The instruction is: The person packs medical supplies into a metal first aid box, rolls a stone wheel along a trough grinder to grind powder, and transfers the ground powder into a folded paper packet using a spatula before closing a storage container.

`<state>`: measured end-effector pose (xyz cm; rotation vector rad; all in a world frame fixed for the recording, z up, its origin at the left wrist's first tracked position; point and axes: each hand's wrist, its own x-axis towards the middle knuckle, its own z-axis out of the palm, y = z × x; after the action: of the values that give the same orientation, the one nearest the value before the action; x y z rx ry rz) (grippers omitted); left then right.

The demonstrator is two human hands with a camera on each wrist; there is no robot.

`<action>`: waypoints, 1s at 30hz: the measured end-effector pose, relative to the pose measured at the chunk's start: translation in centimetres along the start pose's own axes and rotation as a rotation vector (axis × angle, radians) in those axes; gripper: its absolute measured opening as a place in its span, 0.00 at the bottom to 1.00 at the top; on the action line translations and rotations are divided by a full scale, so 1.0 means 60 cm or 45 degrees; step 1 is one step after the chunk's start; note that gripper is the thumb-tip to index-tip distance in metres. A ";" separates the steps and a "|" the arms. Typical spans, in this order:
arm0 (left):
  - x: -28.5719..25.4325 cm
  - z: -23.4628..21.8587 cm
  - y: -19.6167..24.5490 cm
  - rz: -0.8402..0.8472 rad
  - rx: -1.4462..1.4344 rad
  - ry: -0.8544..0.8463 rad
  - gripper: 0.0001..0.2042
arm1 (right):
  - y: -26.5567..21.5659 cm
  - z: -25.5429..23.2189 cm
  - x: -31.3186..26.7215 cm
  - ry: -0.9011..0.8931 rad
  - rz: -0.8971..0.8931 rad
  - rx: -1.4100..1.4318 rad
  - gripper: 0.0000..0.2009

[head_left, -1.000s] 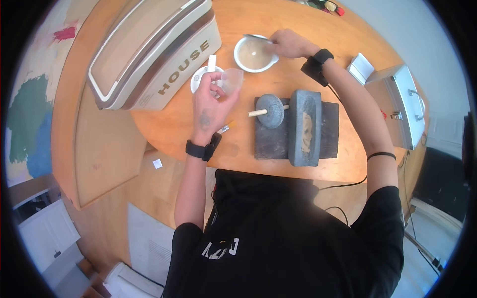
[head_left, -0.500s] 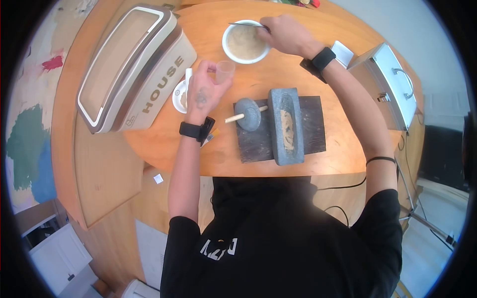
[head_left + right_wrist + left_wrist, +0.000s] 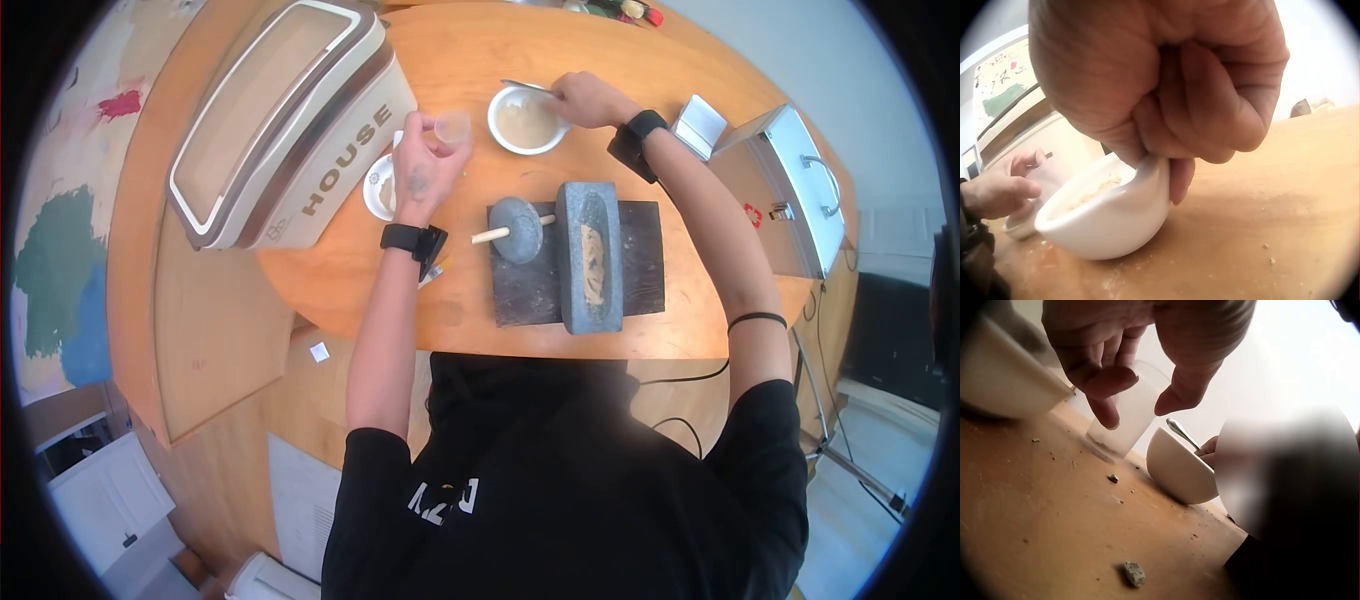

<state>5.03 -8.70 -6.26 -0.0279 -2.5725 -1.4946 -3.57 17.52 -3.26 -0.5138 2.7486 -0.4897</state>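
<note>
My left hand (image 3: 424, 168) holds a small translucent plastic cup (image 3: 453, 127) between thumb and fingers, above the tabletop left of a white bowl (image 3: 498, 128). In the left wrist view the cup (image 3: 1132, 422) tilts and looks nearly empty. At the bowl's right edge, my right hand (image 3: 592, 100) grips the rim together with a metal spoon, its handle (image 3: 522, 86) pointing left across the bowl. In the right wrist view, curled fingers clasp the bowl's spout (image 3: 1155, 172). Pale brownish contents (image 3: 528, 125) lie inside the bowl.
A small white dish (image 3: 374, 203) sits beside my left hand, by a large box lettered HOUSE (image 3: 335, 170). Nearer me, a stone trough (image 3: 571, 270) and a stone wheel (image 3: 518, 225) rest on a dark board (image 3: 520, 300). A silver case (image 3: 800, 200) stands right.
The view has shifted. The bowl, with my right hand at its rim, has come nearer to me than half a second ago. My left hand and the cup have moved left, away from it.
</note>
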 end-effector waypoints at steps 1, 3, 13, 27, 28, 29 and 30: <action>0.000 0.000 -0.001 -0.002 0.002 -0.002 0.21 | -0.001 -0.001 0.000 -0.002 0.001 0.002 0.20; -0.005 -0.001 -0.003 -0.040 -0.026 -0.024 0.22 | -0.002 -0.003 0.001 -0.021 -0.001 -0.015 0.21; -0.019 -0.037 -0.005 0.029 0.139 -0.091 0.30 | 0.016 -0.005 -0.026 -0.170 0.059 0.212 0.21; 0.040 -0.005 0.166 0.165 0.016 -0.407 0.18 | 0.030 -0.098 -0.099 0.095 -0.270 0.364 0.18; 0.043 -0.007 0.182 0.176 0.011 -0.414 0.18 | 0.026 -0.111 -0.111 0.105 -0.260 0.360 0.18; 0.044 -0.011 0.198 -0.063 -0.130 -0.606 0.17 | 0.023 -0.120 -0.122 0.118 -0.288 0.311 0.17; 0.042 -0.015 0.206 -0.309 -0.268 -0.796 0.18 | 0.018 -0.125 -0.132 0.128 -0.315 0.265 0.18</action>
<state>3.90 -3.51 5.19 -0.2552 -2.9439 -2.1243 0.55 23.65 4.88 -0.7990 2.6968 -0.8726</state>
